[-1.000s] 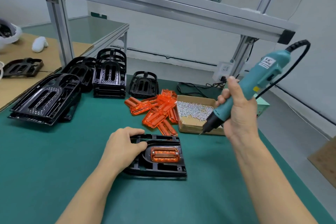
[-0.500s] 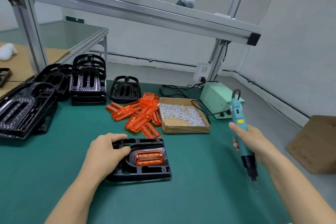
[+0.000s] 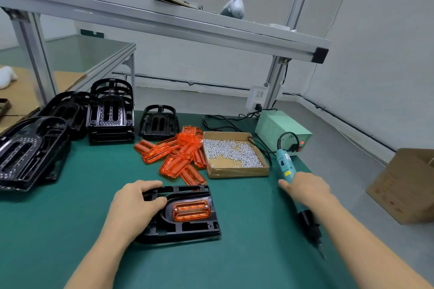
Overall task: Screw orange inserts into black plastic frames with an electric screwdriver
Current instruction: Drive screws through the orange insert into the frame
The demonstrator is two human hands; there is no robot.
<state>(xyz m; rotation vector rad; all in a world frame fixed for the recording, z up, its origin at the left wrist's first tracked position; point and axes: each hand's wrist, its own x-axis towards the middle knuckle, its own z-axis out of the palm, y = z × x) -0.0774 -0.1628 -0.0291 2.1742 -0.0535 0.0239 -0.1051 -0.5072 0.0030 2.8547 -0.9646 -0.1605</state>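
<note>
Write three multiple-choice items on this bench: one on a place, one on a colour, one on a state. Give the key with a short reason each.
1. Where does the cardboard box of screws sit?
A. right of the loose orange inserts
B. on the overhead shelf
C. under the left hand

2. What colour is the power supply box?
A. red
B. pale green
C. black

3. What is the right hand doing?
A. resting flat on the mat
B. picking up a screw
C. gripping the electric screwdriver

Key: 1 A, the box lies beside the pile, on its right. 2 B, its casing is pale green. 3 C, the fingers wrap the teal body, bit pointing towards the person and down at the green mat.
</note>
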